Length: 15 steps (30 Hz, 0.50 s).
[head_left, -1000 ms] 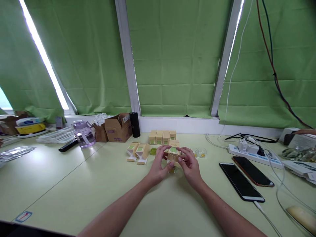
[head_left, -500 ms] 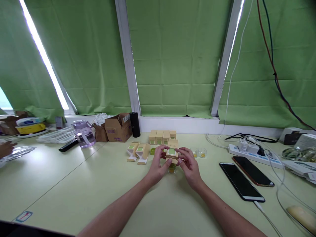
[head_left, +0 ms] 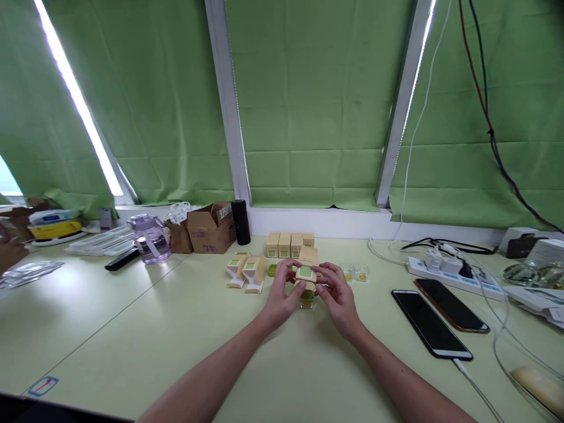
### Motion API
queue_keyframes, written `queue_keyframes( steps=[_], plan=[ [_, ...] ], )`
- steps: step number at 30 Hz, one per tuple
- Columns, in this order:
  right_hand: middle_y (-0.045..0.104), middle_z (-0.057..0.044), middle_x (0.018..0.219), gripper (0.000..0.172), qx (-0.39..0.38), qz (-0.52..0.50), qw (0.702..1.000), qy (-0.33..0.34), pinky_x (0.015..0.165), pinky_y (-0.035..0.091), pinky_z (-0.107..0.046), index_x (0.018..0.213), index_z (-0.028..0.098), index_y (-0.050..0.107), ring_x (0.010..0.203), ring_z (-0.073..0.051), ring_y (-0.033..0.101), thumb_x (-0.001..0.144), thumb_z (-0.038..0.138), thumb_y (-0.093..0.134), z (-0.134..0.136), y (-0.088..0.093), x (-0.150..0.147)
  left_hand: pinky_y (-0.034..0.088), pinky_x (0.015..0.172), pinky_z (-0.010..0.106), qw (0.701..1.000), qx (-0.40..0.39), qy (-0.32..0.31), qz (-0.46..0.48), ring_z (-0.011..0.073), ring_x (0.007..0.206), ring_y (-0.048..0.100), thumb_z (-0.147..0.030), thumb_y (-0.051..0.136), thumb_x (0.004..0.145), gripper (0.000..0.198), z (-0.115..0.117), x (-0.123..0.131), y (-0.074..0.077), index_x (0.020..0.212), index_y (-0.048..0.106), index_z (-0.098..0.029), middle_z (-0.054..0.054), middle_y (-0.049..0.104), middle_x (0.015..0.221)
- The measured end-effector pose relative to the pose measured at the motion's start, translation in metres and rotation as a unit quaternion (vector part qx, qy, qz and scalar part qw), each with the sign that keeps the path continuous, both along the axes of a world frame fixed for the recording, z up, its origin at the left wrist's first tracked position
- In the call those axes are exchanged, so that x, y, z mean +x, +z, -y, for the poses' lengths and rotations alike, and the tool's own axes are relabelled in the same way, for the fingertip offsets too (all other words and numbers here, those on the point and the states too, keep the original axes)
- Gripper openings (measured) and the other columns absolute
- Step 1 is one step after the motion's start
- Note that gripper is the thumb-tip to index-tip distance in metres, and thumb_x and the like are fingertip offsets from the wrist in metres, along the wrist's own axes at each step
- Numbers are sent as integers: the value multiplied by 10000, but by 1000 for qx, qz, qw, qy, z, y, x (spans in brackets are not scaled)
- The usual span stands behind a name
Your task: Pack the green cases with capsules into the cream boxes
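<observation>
Between my two hands is a small kraft-coloured cardboard box with a green window panel on its face. My left hand grips its left side, thumb at the lower edge. From the right, my right hand holds it with bent fingers. Just below the box a small clear jar with green and amber in it stands on the table; its upper part is hidden. Two open kraft boxes lie left of my hands, beside a green lid-like piece. Small clear jars with yellow contents stand behind my right hand.
A row of upright kraft boxes stands at the back. Two phones and a power strip with cables are at right. A water jug, carton and black cylinder stand left. Another person's hand shows far left.
The box between my hands has shifted slightly, and its lower flap no longer sticks out over the jar. At far left, the other person's hand has moved off the clear packets.
</observation>
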State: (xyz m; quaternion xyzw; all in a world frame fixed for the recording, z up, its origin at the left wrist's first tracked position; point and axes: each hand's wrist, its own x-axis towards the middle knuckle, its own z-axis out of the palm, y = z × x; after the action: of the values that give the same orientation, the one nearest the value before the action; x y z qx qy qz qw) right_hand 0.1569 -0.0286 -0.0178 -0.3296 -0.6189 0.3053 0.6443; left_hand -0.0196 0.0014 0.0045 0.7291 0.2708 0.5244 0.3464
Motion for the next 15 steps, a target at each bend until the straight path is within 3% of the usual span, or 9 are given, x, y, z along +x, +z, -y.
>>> queue_keyframes(
  steps=[15],
  plan=[
    [460,-98,1354,386,-1,8,1000,-8,875,619,-388,1286,317,688,977,-197,674,926,454,703,2,1,-1,470,969,400,999,12,28,-10,233,1080,570,-405,593,983,315,1,2,0,1244,511,-249,103,502,1307]
  ],
)
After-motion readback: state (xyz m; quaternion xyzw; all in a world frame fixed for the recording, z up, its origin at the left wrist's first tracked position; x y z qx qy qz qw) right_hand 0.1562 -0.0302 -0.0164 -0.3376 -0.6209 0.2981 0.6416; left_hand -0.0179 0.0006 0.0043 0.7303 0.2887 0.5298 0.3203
